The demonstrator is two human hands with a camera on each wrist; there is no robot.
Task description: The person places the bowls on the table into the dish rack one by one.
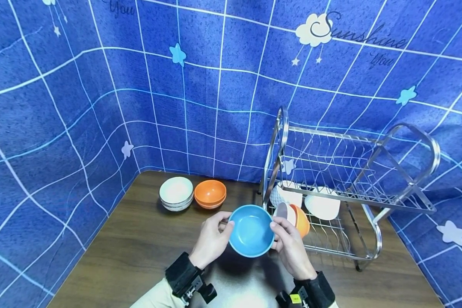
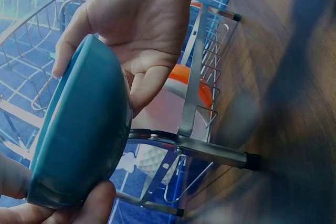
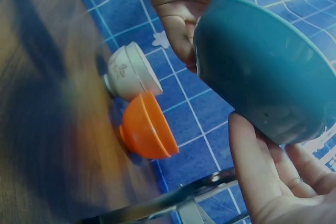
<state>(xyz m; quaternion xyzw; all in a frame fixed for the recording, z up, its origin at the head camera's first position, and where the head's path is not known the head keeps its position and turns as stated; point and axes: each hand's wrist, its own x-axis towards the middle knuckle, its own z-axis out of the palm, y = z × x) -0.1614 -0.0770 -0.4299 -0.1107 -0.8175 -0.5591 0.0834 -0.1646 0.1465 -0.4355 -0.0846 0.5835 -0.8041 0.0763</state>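
A blue bowl is held above the table between both hands, its opening facing up toward the head camera. My left hand pinches its left rim, thumb near the inner edge and fingers outside. On the opposite side my right hand grips the rim the same way. The left wrist view shows the glossy outer wall of the blue bowl from the side, with fingertips of both hands on it. From the right wrist, fingers are seen under the blue bowl.
Stacked white bowls and stacked orange bowls stand at the back left of the wooden table. A two-tier metal dish rack at right holds white dishes and an orange bowl on its lower tier.
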